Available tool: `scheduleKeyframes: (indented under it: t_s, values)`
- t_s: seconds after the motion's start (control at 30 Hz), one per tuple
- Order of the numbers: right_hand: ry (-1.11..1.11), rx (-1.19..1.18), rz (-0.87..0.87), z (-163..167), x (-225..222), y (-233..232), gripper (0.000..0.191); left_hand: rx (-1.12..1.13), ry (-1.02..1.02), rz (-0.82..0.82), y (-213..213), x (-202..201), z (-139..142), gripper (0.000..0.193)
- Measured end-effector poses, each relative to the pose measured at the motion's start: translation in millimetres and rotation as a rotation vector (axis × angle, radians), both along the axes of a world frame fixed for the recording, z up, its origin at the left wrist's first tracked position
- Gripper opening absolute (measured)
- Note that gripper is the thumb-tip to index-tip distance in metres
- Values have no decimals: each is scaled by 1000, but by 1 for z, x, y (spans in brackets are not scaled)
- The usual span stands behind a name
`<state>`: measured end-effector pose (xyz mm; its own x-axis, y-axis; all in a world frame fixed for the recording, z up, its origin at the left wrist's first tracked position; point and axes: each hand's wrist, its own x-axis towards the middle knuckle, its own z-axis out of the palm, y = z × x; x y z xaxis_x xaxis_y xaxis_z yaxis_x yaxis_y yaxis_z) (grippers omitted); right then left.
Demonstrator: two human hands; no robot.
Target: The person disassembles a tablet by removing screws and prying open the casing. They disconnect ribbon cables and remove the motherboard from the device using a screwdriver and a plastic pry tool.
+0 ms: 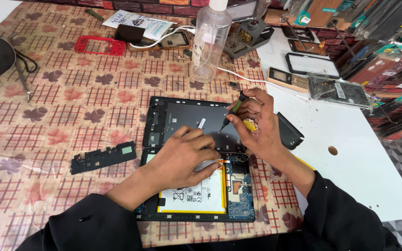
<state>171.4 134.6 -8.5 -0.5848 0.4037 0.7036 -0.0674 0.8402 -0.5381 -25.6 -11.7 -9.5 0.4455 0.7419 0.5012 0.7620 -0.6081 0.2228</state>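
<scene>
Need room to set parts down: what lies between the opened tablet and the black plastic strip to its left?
In the head view, only bare patterned tablecloth lies between the opened tablet and the black plastic strip.

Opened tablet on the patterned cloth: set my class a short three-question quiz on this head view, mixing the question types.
1. True or false: the right hand holds a screwdriver with its tip over the opened tablet.
2. What does the left hand rest on? A) the white battery B) the red phone frame C) the clear plastic bottle
3. Which loose part lies on the cloth left of the tablet?

Key: 1 true; 2 A; 3 a black plastic cover strip.
</scene>
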Motion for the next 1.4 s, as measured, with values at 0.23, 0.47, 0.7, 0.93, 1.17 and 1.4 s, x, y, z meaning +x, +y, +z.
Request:
scheduleKeyframes:
  t_s: [0.23, 0.47, 0.7, 0.93, 1.17, 1.4]
  values:
    - [33, -84, 11, 4, 9, -2, 62, 22, 19, -59, -2, 3, -1, 28]
    - [59, -135, -34, 6, 50, -15, 65, 14, 109, -35, -2, 18, -4, 42]
    - [78, -214, -71, -1, 73, -24, 66, -63, 152, 15, -1, 43, -4, 48]
    - [53, -191, -44, -2, 72, -28, 65, -27, 225, 57, -2, 44, -6, 42]
    - [29, -157, -63, -4, 70, -27, 65, -30, 200, 47, -1, 43, -10, 38]
    - [46, -117, -68, -4, 72, -29, 65, 48, 213, 9, -1, 41, -13, 37]
